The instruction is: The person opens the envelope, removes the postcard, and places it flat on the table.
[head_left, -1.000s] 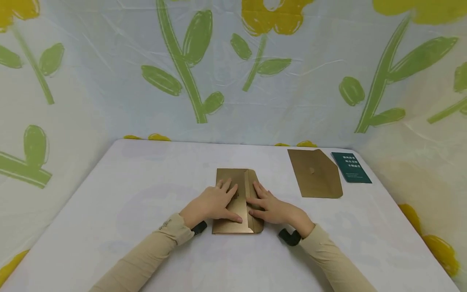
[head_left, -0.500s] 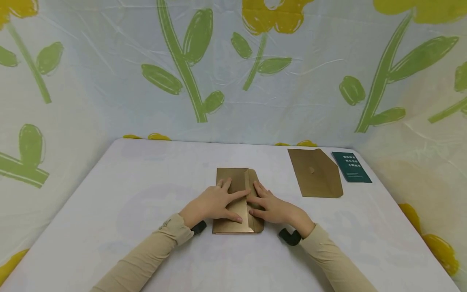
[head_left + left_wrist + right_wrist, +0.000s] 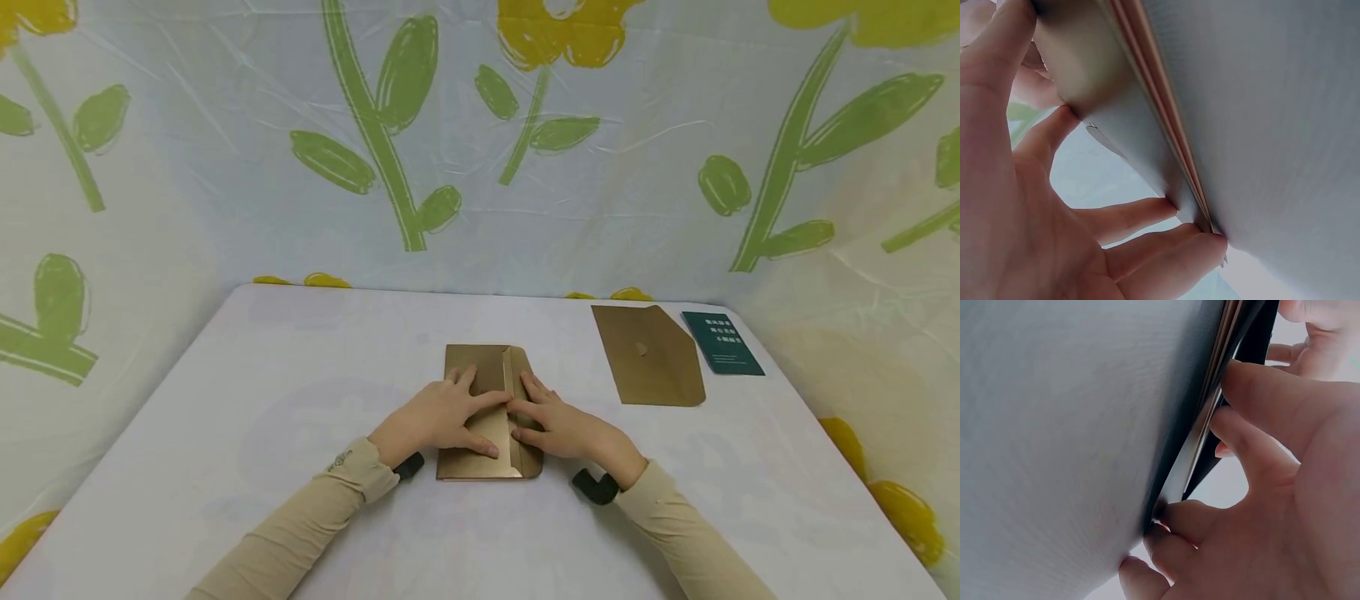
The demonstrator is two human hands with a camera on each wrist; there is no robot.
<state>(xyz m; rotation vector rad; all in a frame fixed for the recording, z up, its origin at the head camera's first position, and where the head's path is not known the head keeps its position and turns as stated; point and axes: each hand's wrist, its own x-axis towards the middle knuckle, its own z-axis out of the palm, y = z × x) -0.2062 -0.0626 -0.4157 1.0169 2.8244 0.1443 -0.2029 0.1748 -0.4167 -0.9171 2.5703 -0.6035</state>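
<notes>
A gold-brown envelope (image 3: 476,358) lies in the middle of the table in the head view, its flap (image 3: 519,360) on the right side. My left hand (image 3: 438,417) rests on the envelope body with fingers spread, the index finger reaching to the flap's crease. On the flap lies my right hand (image 3: 566,427), its fingers fairly straight and its index fingertip close to the left one. In the left wrist view, the envelope's layered edge (image 3: 1154,87) shows beside the left fingers. The right wrist view shows the right fingertips against the envelope's edge (image 3: 1213,369).
A second gold-brown envelope (image 3: 652,367) lies at the back right of the white table (image 3: 300,358). Right beside it is a dark green booklet (image 3: 722,342) with white lettering. A flower-patterned cloth (image 3: 600,208) hangs behind the table.
My left index finger has moved right, from the envelope body to the flap's crease near the right index finger. The right hand and the envelope look almost still.
</notes>
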